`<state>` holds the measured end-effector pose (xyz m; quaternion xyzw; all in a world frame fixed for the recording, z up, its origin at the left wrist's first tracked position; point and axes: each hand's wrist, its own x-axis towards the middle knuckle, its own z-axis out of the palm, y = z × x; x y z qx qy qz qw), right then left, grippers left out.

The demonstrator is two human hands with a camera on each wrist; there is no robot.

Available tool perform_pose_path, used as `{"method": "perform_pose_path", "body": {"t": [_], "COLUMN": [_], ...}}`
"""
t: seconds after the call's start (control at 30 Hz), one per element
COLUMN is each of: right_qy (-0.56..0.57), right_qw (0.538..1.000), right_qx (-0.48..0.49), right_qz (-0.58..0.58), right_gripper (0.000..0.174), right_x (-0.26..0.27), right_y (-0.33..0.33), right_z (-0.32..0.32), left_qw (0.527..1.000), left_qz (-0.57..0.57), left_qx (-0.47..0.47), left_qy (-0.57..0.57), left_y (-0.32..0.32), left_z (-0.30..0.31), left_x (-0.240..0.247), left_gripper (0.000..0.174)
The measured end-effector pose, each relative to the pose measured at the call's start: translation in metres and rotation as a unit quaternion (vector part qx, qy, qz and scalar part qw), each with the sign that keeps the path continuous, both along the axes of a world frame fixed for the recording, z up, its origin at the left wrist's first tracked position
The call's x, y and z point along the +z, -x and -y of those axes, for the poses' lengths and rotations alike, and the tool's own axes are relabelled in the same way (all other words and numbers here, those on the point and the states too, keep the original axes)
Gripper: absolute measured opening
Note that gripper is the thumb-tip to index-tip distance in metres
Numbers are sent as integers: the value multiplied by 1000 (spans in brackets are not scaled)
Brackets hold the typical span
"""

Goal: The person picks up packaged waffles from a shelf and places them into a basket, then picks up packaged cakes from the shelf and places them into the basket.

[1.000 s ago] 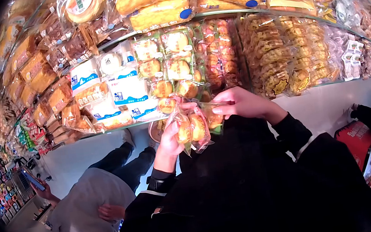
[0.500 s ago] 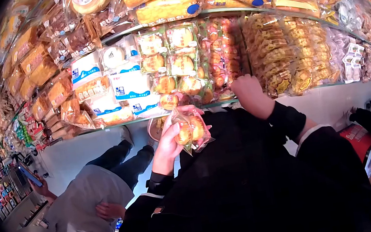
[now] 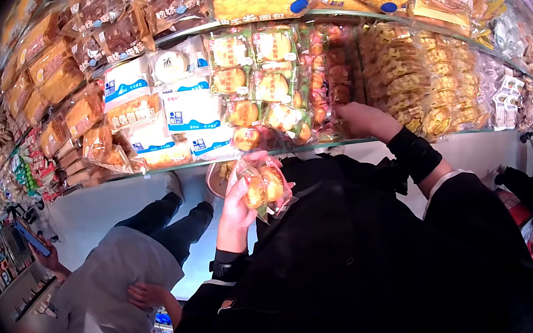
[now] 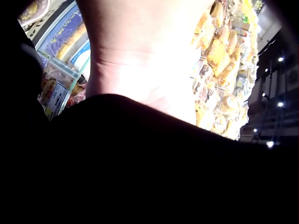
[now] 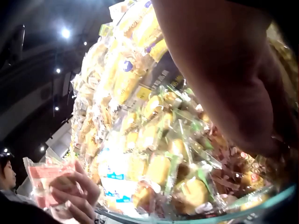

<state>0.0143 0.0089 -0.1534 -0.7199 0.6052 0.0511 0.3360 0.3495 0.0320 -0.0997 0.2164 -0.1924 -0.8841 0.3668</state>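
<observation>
My left hand (image 3: pixel 234 206) grips small clear-wrapped round pastries (image 3: pixel 273 182), golden with red print, just in front of the shelf edge. In the right wrist view the same left hand (image 5: pixel 81 193) curls its fingers around a pink-and-clear wrapper (image 5: pixel 44 179). My right hand (image 3: pixel 370 121) reaches over the shelf's front edge, at the near end of a row of red-wrapped pastries (image 3: pixel 317 83). Its fingertips are hidden among the packets, and I cannot tell whether they hold one. The left wrist view shows mainly the bare wrist (image 4: pixel 140 65).
Green-trimmed pastry packets (image 3: pixel 278 85) and white-and-blue bread packs (image 3: pixel 193 112) lie left of the right hand; yellow-wrapped pastries (image 3: pixel 397 71) lie to its right. A glass shelf edge (image 3: pixel 170 170) runs along the front. Another person in a grey top (image 3: pixel 118 278) stands at the left.
My right hand, which was pinching a packet beside the left hand, has let go and moved right to the red-wrapped row. The left hand still grips its pastries.
</observation>
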Motion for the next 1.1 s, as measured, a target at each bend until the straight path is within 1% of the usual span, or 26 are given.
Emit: {"method": "perform_pose_path", "body": {"t": [0.07,0.1,0.17,0.27,0.4,0.47,0.5,0.53,0.57,0.6,0.7,0.73,0.77,0.8,0.83,0.87,0.9,0.93,0.97,1.0,1.03,1.07,1.1], "right_qy": [-1,-1,52,77,62,62,62,47,32,41,77,79,82,78,75,55,58,41,21,-28,-26,-1,20], "right_qw": [1000,1000,997,996,996,991,991,993,995,995,994,994,994,993,992,993,993,997,999,999,999,999,999], "right_qx": [18,17,-35,-18,-6,79,76,59,41,47,65,53,54,56,57,62,63,35,10,-15,-14,-15,-16], "right_qz": [-6,-6,-47,-37,-61,-91,-93,-92,-90,-79,-46,-49,-47,-68,-89,-85,-84,-62,-38,-40,-39,-34,-29], "right_gripper": [25,25,25,25,24,22,22,13,22,31,31,27,27,24,21,19,19,19,20,26,26,26,27], "right_x": [-2,9,40,18,-3,-8,-4,3,8,10,-6,-11,-15,-16,-17,-13,-15,-19,-23,-17,-20,-24,-23], "right_y": [-1,-6,-16,-5,-11,-19,-19,-19,-20,-16,-4,-9,-12,-17,-20,-18,-13,-6,-2,-7,-11,-15,-21], "right_z": [-6,-8,-8,-22,-32,-29,-25,-20,-17,-16,-18,-19,-18,-19,-17,-17,-19,-21,-22,-21,-25,-28,-30], "left_qw": [1000,1000,1000,1000,1000,1000,1000,1000,1000,1000,1000,1000,1000,998,998,1000,999,999,999,998,996,994,994], "left_qz": [-6,-6,-2,-7,-8,-9,-11,-13,-14,-13,-27,-20,-11,-63,-61,-26,9,-18,-18,13,43,42,59], "left_qx": [1,1,1,8,-9,-10,-13,-16,-18,-18,-15,-11,-6,-19,-19,5,32,28,34,57,77,82,83], "left_qy": [-4,-4,-6,-10,-4,-15,-15,-10,-5,-5,-2,-5,-9,-16,-14,-11,-7,6,7,-11,-24,-50,-46], "left_y": [-1,-1,-1,1,3,6,7,7,6,5,4,5,5,4,3,2,2,6,11,14,17,20,20], "left_z": [0,0,3,5,6,7,8,8,7,8,2,4,7,8,7,5,5,9,11,8,10,12,12], "left_x": [1,2,2,2,1,-1,-1,-1,-1,-1,0,1,1,-1,-6,-12,-15,-8,-4,1,5,10,9], "left_gripper": [63,63,64,63,63,62,62,63,63,63,63,63,63,58,58,57,56,51,51,49,46,44,45]}}
